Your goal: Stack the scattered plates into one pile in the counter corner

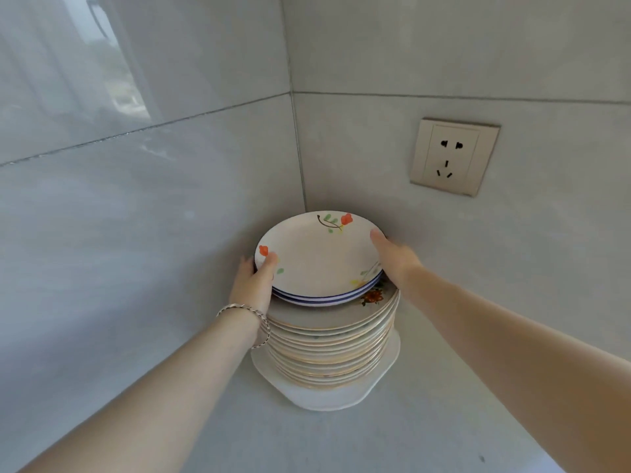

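At the corner of the desk (375, 445), hard against both tiled walls (358, 158), stood a tall pile (327, 346) of gold-rimmed plates on a wider white platter (324, 399). On top of it was a short batch of small plates (321, 257), the uppermost one flowered, held from both sides. The left grip (254, 278) was closed round the near-left rim, thumb over the top. The right grip (392, 257) clasped the right rim, thumb along its edge and fingers hidden behind. Whether the batch already rested its weight on the pile could not be told.

The main hazard seemed to be the pile itself. Its edges looked staggered rather than flush, so a sideways nudge during release could have shifted the whole column. The small plates also appeared to sit toward the back rather than centred, and they might have slid or rocked once freed. Fingers under the rims risked being pinched, or dragging a plate outward as they left. A bracelet (246, 310) on the left wrist hung just beside the pile's edges and could have snagged one.
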